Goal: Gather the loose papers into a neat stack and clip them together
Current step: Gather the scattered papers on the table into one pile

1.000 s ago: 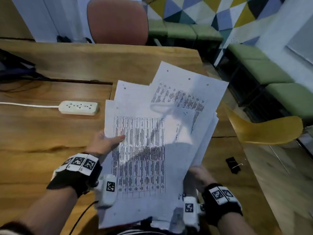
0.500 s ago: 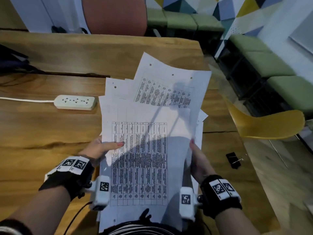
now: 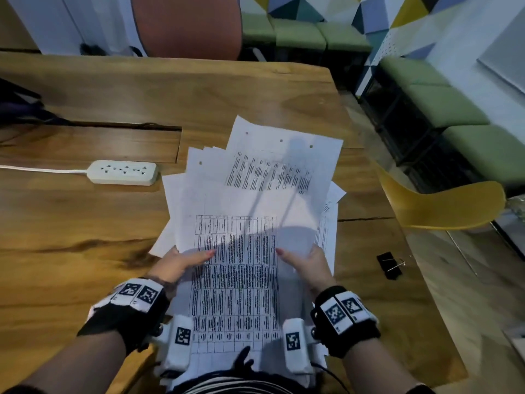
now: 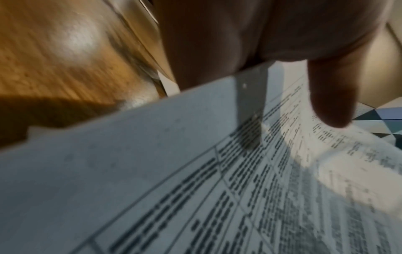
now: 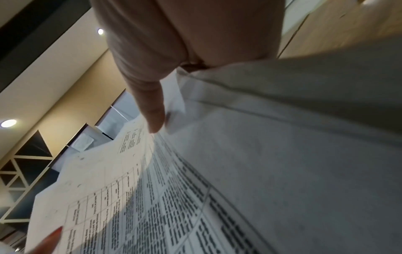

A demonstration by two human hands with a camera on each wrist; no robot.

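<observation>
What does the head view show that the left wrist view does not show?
Only the head view shows the right hand, the binder clip, the power strip and the fanned far sheets. Only the left wrist view shows the left thumb close up, lying on the top sheet. Both show the papers, the left hand gripping them, and the table.

Light: dim indoor, warm on the bench (image 3: 85,223); round ceiling lamps (image 5: 8,123) glow in the right wrist view.
Shadows: a dark shadow falls across the papers (image 3: 235,265) between the hands.
Glare: pale sheen on the wood in the left wrist view.
Blur: both wrist views are soft, print smeared; head view is slightly soft.
Distortion: wide-angle bending at the head view's edges.
</observation>
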